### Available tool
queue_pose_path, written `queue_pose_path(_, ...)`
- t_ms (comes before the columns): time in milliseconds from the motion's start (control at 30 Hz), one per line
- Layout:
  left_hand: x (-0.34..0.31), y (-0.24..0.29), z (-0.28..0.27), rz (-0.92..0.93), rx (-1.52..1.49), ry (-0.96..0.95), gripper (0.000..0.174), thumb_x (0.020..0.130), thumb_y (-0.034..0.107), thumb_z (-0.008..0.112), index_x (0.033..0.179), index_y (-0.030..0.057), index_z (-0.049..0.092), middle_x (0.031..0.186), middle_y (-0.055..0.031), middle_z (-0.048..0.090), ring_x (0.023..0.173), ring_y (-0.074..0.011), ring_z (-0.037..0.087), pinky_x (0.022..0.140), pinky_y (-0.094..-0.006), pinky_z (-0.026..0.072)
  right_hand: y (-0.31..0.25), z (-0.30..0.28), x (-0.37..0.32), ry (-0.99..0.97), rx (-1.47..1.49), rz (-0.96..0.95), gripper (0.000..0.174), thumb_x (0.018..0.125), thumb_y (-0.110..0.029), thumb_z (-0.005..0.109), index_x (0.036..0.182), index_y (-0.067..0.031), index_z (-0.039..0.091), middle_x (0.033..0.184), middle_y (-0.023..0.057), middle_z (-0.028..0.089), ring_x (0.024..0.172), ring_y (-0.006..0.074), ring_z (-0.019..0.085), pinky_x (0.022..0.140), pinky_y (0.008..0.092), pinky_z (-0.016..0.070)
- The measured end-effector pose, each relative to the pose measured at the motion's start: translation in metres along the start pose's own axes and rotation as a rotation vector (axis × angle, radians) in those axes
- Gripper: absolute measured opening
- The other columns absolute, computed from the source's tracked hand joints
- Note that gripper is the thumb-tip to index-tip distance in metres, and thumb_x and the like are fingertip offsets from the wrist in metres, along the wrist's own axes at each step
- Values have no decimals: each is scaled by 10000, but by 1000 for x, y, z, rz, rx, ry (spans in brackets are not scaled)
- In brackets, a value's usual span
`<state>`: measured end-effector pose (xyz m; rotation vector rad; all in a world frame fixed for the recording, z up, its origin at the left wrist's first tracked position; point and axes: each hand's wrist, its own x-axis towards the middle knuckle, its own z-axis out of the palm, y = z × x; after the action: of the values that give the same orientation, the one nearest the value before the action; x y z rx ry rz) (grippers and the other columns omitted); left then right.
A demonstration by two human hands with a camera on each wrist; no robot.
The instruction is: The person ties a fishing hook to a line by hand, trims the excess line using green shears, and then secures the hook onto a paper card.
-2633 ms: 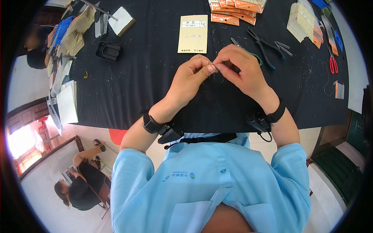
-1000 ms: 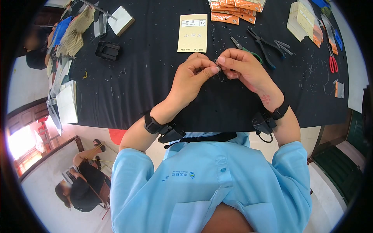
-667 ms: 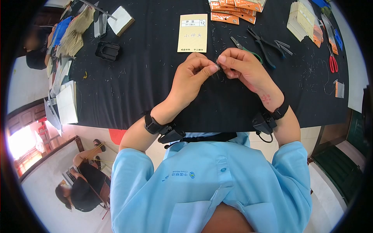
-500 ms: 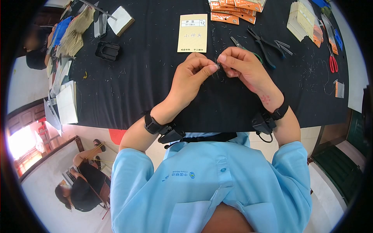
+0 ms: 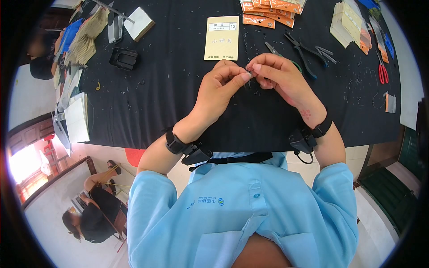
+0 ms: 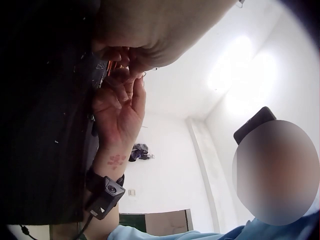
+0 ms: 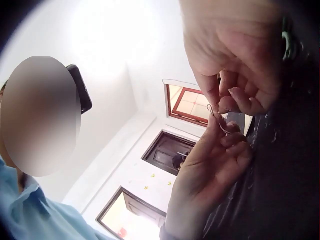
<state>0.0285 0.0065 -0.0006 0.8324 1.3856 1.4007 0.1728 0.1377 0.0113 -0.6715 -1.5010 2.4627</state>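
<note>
In the head view my left hand [image 5: 216, 91] pinches a tiny thin wire-like piece between thumb and forefinger. The fingertips of my right hand [image 5: 286, 82] meet it at the same spot, pinching a fine thread. The right wrist view shows a small curved wire [image 7: 210, 107], like a hook, between the fingertips, with a thin line trailing over my left hand [image 7: 205, 172]. A cream card [image 5: 222, 39] with printed characters lies just beyond the hands. Green-handled scissors [image 5: 272, 50] are partly behind my right hand, and dark pliers [image 5: 300, 47] lie to their right.
Orange packets [image 5: 268, 10] lie at the far edge, with a card stack [image 5: 346, 24] and red-handled scissors [image 5: 383, 73] at right. A black holder [image 5: 124, 59] and white pad [image 5: 77, 118] are at left. Thread scraps litter the black cloth [image 5: 156, 89].
Since the earliest frame my right hand has turned, so its inner wrist with a red mark shows. Over the last half second its fingertips have shifted slightly left, closer to my left hand's.
</note>
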Motion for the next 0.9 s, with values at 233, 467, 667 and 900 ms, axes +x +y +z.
queue_pose_path(233,0,2,0,-55,-163,-59,138,899,164,618,888,27,616,884,19,483,813,-61,444,737,-209,350,-1,-1,0,-43,-78,-2,232,881,-247,644,1011,-55,627,755,-35,542,666,42,471,595,183,374)
queue_pose_path(467,0,2,0,-58,-198,-68,138,905,164,610,903,26,606,867,22,473,808,-58,435,722,-204,344,-1,1,0,-39,-124,-39,212,873,-241,652,984,-62,621,741,-37,537,660,46,468,595,192,376)
queue_pose_path(667,0,1,-1,-68,-224,-46,162,879,155,652,916,-3,653,943,2,505,852,-70,487,761,-211,391,-1,1,1,-25,-135,-58,188,874,-227,643,966,-65,618,735,-38,535,659,47,468,589,191,366)
queue_pose_path(900,0,2,1,-83,-233,-43,128,906,160,607,935,35,608,870,29,501,795,-45,436,743,-197,364,0,2,1,-12,-143,-87,177,873,-223,636,957,-69,616,755,-39,541,669,48,476,606,193,376)
